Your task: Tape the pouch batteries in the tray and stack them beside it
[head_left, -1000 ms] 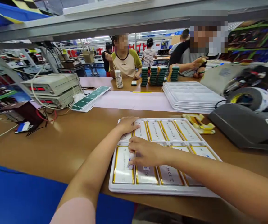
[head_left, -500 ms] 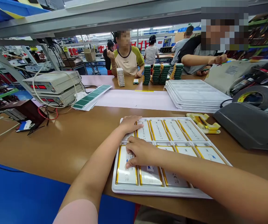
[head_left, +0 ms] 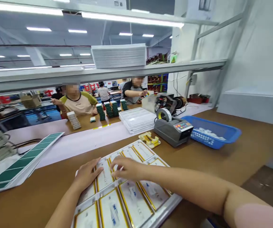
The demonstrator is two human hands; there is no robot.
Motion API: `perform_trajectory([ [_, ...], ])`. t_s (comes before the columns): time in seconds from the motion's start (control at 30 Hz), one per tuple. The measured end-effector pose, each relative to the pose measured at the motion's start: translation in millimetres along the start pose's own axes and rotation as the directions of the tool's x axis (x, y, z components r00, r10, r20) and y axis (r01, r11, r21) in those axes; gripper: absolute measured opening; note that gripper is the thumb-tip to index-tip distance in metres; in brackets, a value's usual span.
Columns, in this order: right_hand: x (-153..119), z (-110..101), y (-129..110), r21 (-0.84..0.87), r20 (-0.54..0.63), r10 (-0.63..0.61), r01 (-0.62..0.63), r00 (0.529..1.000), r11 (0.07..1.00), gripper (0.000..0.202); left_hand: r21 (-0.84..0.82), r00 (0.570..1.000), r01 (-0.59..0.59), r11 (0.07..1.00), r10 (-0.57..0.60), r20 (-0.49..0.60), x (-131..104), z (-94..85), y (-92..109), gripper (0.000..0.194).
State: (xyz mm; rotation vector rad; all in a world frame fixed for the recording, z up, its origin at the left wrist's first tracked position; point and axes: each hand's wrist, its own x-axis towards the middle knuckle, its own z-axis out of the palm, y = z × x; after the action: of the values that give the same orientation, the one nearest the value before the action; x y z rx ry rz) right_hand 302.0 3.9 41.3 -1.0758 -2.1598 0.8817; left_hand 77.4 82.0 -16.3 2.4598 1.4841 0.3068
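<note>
A white plastic tray [head_left: 167,209] lies on the brown bench, holding two rows of flat silver battery packs [head_left: 112,207] with yellow edges. Blue-printed strips show on several packs of the near row. My left hand [head_left: 87,174] rests on the tray's far left corner, fingers stretched out over a far-row pack. Over the middle of the tray is my right hand [head_left: 127,167], its fingers bent and apart from the thumb, with nothing visible between them. Whether its fingertips touch a pack I cannot tell. My right forearm hides part of the tray.
Beyond the tray sit a yellow fixture [head_left: 150,140], a grey tape dispenser [head_left: 173,130] and a blue basket [head_left: 231,133] with white pieces. White trays [head_left: 137,120] are stacked behind. Green-and-white strips [head_left: 27,160] lie left. Two co-workers [head_left: 78,103] sit opposite.
My view has turned right and upward, bringing the blue basket into sight. My right hand has moved from a near-row pack at the left toward the far row. My left hand stays at the tray's corner.
</note>
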Motion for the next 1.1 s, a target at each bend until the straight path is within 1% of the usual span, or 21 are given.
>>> perform_trajectory([
  [0.03,-14.6,-21.8,13.2,-0.035,-0.148,0.042,-0.048,0.988,0.998,0.012,-0.006,1.0,0.007,1.0,-0.007,-0.002,0.3,-0.8,0.0,0.059],
  [0.07,-31.8,-44.3,28.1,-0.069,-0.327,0.079,-0.108,0.942,0.992,0.012,-0.012,1.0,0.016,1.0,-0.016,-0.004,0.2,-1.3,0.1,0.059],
  [0.1,-51.0,-67.5,44.3,-0.104,-0.491,0.096,-0.167,0.866,0.98,0.014,-0.017,1.0,0.026,1.0,-0.026,-0.005,-0.1,-1.6,0.0,0.059],
  [0.13,-71.4,-90.9,61.1,-0.14,-0.671,0.077,-0.228,0.738,0.964,0.017,-0.021,0.999,0.037,0.999,-0.037,-0.005,-0.3,-1.4,-0.3,0.059],
  [0.17,-92.3,-114.0,77.5,-0.162,-0.797,0.057,-0.304,0.601,0.939,0.019,-0.024,0.999,0.044,0.999,-0.044,-0.006,-0.3,-0.8,-1.2,0.059],
  [0.27,-149.5,-173.0,116.9,-0.088,-0.966,0.064,-0.554,0.249,0.827,0.029,-0.027,0.998,0.054,0.998,-0.054,-0.012,1.9,2.9,-6.0,0.058],
  [0.33,-176.1,-195.5,130.1,-0.029,-0.986,0.08,-0.622,0.147,0.783,0.039,-0.022,0.998,0.062,0.998,-0.062,-0.008,4.6,5.6,-9.5,0.058],
  [0.4,-189.5,-201.0,132.9,0.005,-0.989,0.094,-0.612,0.112,0.791,0.045,-0.009,0.997,0.074,0.997,-0.074,0.005,7.2,7.2,-11.8,0.058],
  [0.43,-191.3,-197.8,131.4,0.01,-0.989,0.095,-0.59,0.113,0.807,0.045,-0.001,0.997,0.08,0.997,-0.08,0.012,8.2,7.4,-12.2,0.058],
  [0.47,-190.2,-191.3,128.6,0.012,-0.986,0.104,-0.558,0.133,0.83,0.043,0.008,0.996,0.085,0.996,-0.085,0.018,8.8,7.2,-12.0,0.059],
  [0.5,-187.0,-182.0,125.0,0.015,-0.976,0.127,-0.524,0.179,0.852,0.04,0.016,0.996,0.089,0.996,-0.089,0.024,9.0,6.8,-11.4,0.059],
  [0.53,-182.3,-170.5,120.8,0.023,-0.954,0.167,-0.493,0.25,0.87,0.036,0.022,0.996,0.089,0.996,-0.09,0.03,8.9,6.1,-10.5,0.059],
  [0.57,-176.8,-157.7,116.4,0.038,-0.911,0.222,-0.468,0.347,0.883,0.033,0.026,0.995,0.088,0.996,-0.089,0.035,8.4,5.4,-9.3,0.059],
  [0.63,-165.2,-130.9,107.3,0.047,-0.746,0.322,-0.437,0.582,0.898,0.03,0.029,0.995,0.086,0.996,-0.087,0.044,7.0,3.9,-6.8,0.059],
  [0.67,-159.6,-118.4,102.6,0.022,-0.643,0.34,-0.427,0.686,0.904,0.031,0.029,0.995,0.083,0.996,-0.085,0.048,6.3,3.4,-5.6,0.059],
  [0.7,-154.1,-107.3,97.8,-0.027,-0.547,0.332,-0.413,0.768,0.91,0.032,0.029,0.995,0.079,0.996,-0.08,0.051,5.7,3.0,-4.6,0.058],
  [0.77,-143.0,-90.6,87.8,-0.159,-0.397,0.273,-0.359,0.876,0.92,0.035,0.031,0.996,0.07,0.997,-0.071,0.058,4.9,2.6,-3.2,0.058],
  [0.83,-130.4,-81.1,76.7,-0.284,-0.291,0.223,-0.306,0.93,0.909,0.041,0.032,0.996,0.065,0.997,-0.066,0.055,4.7,2.5,-2.5,0.057],
  [0.9,-115.9,-75.8,65.2,-0.384,-0.19,0.197,-0.257,0.962,0.887,0.048,0.031,0.997,0.065,0.997,-0.066,0.046,4.9,2.7,-2.7,0.057],
  [1.0,-92.8,-68.6,51.7,-0.505,-0.042,0.131,-0.135,0.99,0.853,0.056,0.027,0.998,0.06,0.998,-0.061,0.035,5.2,3.5,-4.5,0.056],
  [1.1,-74.4,-58.9,50.0,-0.541,0.121,0.066,0.009,0.99,0.841,0.059,0.025,0.997,0.066,0.997,-0.067,0.028,5.0,5.0,-7.7,0.055],
])
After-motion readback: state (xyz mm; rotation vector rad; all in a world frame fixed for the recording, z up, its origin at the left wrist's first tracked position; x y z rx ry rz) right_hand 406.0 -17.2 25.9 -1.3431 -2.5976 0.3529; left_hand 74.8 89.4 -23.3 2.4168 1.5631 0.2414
